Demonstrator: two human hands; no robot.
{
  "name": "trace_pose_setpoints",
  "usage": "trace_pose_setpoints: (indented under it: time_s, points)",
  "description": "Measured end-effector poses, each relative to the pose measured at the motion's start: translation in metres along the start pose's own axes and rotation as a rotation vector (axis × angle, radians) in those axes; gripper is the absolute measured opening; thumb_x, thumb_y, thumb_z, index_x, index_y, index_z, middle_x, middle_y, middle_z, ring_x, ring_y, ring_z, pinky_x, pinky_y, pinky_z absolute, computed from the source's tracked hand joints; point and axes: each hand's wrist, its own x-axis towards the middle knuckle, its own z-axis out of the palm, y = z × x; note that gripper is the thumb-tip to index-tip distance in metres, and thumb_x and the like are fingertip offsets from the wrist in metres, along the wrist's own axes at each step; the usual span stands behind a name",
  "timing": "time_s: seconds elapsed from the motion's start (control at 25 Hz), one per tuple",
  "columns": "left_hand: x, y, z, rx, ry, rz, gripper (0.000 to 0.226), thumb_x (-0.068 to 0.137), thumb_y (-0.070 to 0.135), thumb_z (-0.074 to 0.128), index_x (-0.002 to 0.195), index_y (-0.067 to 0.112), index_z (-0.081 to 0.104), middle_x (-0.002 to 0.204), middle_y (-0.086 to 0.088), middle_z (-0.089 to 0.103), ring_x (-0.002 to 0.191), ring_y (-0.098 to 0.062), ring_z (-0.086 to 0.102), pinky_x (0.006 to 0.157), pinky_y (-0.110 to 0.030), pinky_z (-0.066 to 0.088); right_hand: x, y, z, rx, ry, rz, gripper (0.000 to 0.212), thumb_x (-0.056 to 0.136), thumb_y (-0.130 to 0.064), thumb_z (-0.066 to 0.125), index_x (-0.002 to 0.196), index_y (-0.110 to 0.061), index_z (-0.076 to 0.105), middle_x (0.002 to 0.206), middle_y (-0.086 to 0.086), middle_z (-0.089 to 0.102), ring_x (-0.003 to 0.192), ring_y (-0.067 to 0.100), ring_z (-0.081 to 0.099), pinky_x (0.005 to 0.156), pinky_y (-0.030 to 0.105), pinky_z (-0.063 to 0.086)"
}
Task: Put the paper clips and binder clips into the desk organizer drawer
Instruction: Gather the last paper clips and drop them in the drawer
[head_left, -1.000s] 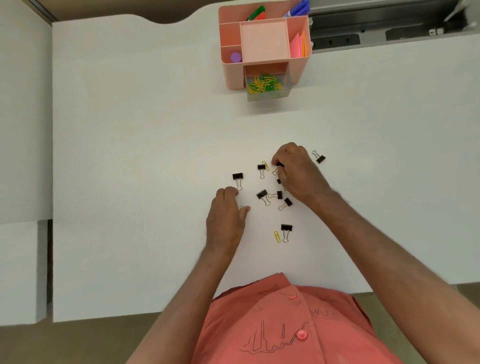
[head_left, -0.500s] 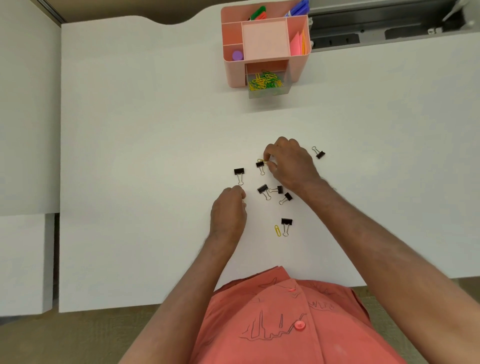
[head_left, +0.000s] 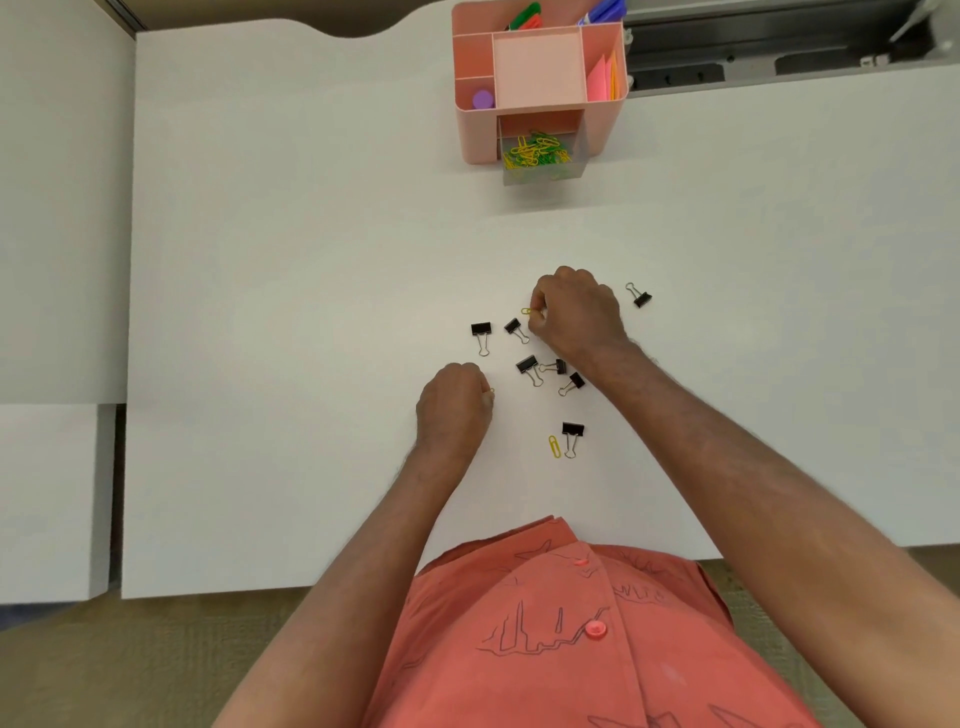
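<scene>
R hand (head_left: 574, 317) now pinching yellow paper clip (head_left: 527, 311)

An office: a white desk (head_left: 311, 260) bearing a pink desk organizer (head_left: 605, 119) of stationery and scattered binder clips (head_left: 530, 366).

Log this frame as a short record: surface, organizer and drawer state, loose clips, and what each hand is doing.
surface: white desk
organizer: pink desk organizer at the far edge
drawer: clear drawer pulled open, holding yellow and green paper clips
loose binder clips: seven black ones visible, the farthest right binder clip apart from the cluster
loose paper clip: yellow paper clip beside the nearest binder clip
right hand: fingers pinching a yellow clip
left hand: closed, a bit of yellow at the fingers, contents otherwise hidden
</scene>
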Motion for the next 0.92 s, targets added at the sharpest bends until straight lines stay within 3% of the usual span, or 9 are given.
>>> trace_pose_setpoints:
  time_s: [0.08, 0.2, 0.28, 0.36, 0.44, 0.56, 0.72, 0.8, 0.92]
  points:
    - [0.002, 0.002, -0.002, 0.034, -0.032, 0.017, 0.021, 0.082, 0.002, 0.058, 0.064, 0.013, 0.059, 0.071, -0.005, 0.054, 0.065, -0.027, 0.045, 0.057, -0.032, 0.042, 0.005, -0.003, -0.001, -0.083, -0.064, 0.034, 0.019, 0.09, -0.029, 0.065, 0.105, -0.019, 0.069, 0.112, 0.003, 0.062, 0.112, 0.027, 0.055, 0.093, 0.041, 0.046]
    - [-0.001, 0.005, -0.002, 0.059, -0.017, 0.062, 0.009, 0.081, 0.002, 0.055, 0.077, 0.002, 0.063, 0.081, -0.008, 0.061, 0.07, -0.03, 0.057, 0.059, -0.034, 0.046, 0.004, -0.003, -0.003, -0.178, -0.093, -0.018, 0.021, 0.088, -0.03, 0.064, 0.105, -0.018, 0.068, 0.109, 0.004, 0.063, 0.109, 0.028, 0.056, 0.092, 0.04, 0.044]
    - [-0.003, 0.003, 0.0, 0.022, 0.012, 0.088, 0.009, 0.084, 0.006, 0.055, 0.079, 0.006, 0.063, 0.082, -0.004, 0.064, 0.074, -0.029, 0.062, 0.062, -0.036, 0.05, 0.0, -0.002, -0.006, -0.182, -0.075, -0.095, 0.013, 0.087, -0.022, 0.061, 0.099, -0.018, 0.065, 0.103, 0.002, 0.064, 0.102, 0.027, 0.057, 0.089, 0.038, 0.042]
    - [-0.004, 0.001, -0.002, -0.163, 0.033, 0.038, 0.01, 0.085, 0.013, 0.059, 0.077, 0.013, 0.064, 0.076, 0.003, 0.066, 0.071, -0.022, 0.063, 0.062, -0.034, 0.051, -0.01, 0.001, -0.008, -0.102, -0.038, -0.16, 0.013, 0.087, -0.012, 0.057, 0.098, -0.018, 0.06, 0.095, 0.001, 0.064, 0.096, 0.027, 0.058, 0.086, 0.037, 0.041]
    - [-0.007, 0.003, -0.006, -0.511, 0.027, -0.063, 0.009, 0.085, 0.019, 0.065, 0.077, 0.018, 0.067, 0.07, 0.008, 0.067, 0.065, -0.013, 0.064, 0.062, -0.029, 0.051, -0.032, 0.003, -0.009, 0.129, 0.009, -0.124, 0.018, 0.085, -0.01, 0.057, 0.101, -0.018, 0.06, 0.089, -0.001, 0.061, 0.087, 0.022, 0.057, 0.078, 0.035, 0.045]
    - [-0.014, 0.013, -0.01, -0.833, 0.044, -0.062, 0.008, 0.084, 0.022, 0.071, 0.078, 0.017, 0.07, 0.067, 0.009, 0.068, 0.057, -0.007, 0.064, 0.059, -0.025, 0.051, -0.076, -0.001, -0.004, 0.716, 0.05, 0.17, 0.006, 0.085, -0.018, 0.058, 0.087, -0.02, 0.064, 0.077, -0.007, 0.055, 0.069, 0.012, 0.051, 0.062, 0.027, 0.046]
    - [-0.027, 0.037, -0.003, -0.875, 0.029, 0.043, 0.005, 0.082, 0.026, 0.072, 0.078, 0.023, 0.071, 0.073, 0.012, 0.071, 0.058, -0.006, 0.064, 0.062, -0.024, 0.052, -0.112, -0.01, 0.004, 1.281, -0.149, 0.519, 0.02, 0.089, -0.013, 0.05, 0.093, -0.006, 0.069, 0.079, 0.003, 0.07, 0.075, 0.018, 0.067, 0.076, 0.033, 0.061]
    - [-0.031, 0.042, 0.002, -0.805, 0.03, 0.099, 0.002, 0.082, 0.027, 0.071, 0.08, 0.027, 0.071, 0.081, 0.013, 0.073, 0.066, -0.004, 0.066, 0.066, -0.023, 0.053, -0.119, -0.007, 0.004, 1.494, -0.19, 0.571, 0.024, 0.088, -0.008, 0.05, 0.097, 0.0, 0.07, 0.082, 0.008, 0.077, 0.076, 0.019, 0.074, 0.079, 0.034, 0.061]
    - [-0.031, 0.039, 0.007, -0.648, -0.036, 0.204, 0.006, 0.088, 0.025, 0.069, 0.087, 0.03, 0.071, 0.089, 0.013, 0.072, 0.076, -0.004, 0.067, 0.072, -0.027, 0.055, -0.124, 0.002, 0.003, 1.602, -0.22, 0.591, 0.021, 0.088, -0.012, 0.051, 0.083, -0.006, 0.07, 0.085, 0.006, 0.079, 0.075, 0.018, 0.076, 0.078, 0.032, 0.061]
